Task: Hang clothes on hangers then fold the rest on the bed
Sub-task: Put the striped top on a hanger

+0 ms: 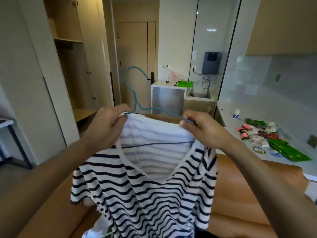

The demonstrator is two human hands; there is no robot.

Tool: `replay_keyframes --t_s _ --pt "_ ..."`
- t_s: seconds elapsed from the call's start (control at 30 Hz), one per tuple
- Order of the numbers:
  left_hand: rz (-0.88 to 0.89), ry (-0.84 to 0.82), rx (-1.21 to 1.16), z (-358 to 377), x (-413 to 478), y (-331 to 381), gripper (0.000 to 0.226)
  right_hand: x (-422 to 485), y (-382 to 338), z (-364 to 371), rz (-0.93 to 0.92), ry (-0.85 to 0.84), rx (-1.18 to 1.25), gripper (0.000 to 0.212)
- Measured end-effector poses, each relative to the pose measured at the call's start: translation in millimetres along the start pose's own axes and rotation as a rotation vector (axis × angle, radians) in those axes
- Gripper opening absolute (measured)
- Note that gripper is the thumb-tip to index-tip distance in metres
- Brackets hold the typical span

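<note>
**Shirt (145, 194) nearly seated on the wire hanger (155, 109)**

The striped shirt is held up in mid-air in front of the person, with the blue hanger already inside the neck opening. The left hand (109, 121) has a closed grip pinching the collar fabric at one shoulder. The right hand (204, 131) pinches fabric and wire together at the other.

It looks like light, floppy knit (I reckon it'd slip off thin wire easily), so the shoulder seams seem the best place to hold. The hanger looks thin and probably bendy. Its hook points up, tilted a bit left. Its long bar runs side to side between the hands, and the shirt hangs straight down.
</note>
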State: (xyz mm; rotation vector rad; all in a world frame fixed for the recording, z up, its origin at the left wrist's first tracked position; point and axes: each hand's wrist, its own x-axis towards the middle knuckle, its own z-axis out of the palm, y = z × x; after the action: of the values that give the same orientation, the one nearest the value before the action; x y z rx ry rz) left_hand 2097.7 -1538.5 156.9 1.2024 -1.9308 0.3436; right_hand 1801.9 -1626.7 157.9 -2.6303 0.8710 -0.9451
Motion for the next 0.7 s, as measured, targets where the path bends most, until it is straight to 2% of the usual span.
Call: replay_keyframes --t_s 0.2,0.3,0.37,0.57,0.7 --pt "-0.006 -0.058 -0.041 -11.8 2.9 4.8 0.028 -4.8 -7.8 -4.0 -0.029 0.007 0.137 0.038" --pt "-0.023 -0.125 -0.049 -17.4 3.0 4.0 0.019 -5.7 -13.5 -4.1 -0.013 -0.012 0.217 0.051" --pt "-0.013 -0.151 -0.088 -21.8 -0.5 1.2 0.022 -8.1 -16.3 -5.7 -0.02 -0.013 0.253 0.049" --pt "-0.028 -0.077 -0.051 -35.0 -19.9 -22.8 0.029 -18.0 -15.4 -13.0 0.01 0.082 0.392 0.041" --pt "-0.08 -0.006 -0.008 -42.1 -26.8 -30.0 0.037 -22.3 -15.8 -17.7 0.012 0.112 0.401 0.042"
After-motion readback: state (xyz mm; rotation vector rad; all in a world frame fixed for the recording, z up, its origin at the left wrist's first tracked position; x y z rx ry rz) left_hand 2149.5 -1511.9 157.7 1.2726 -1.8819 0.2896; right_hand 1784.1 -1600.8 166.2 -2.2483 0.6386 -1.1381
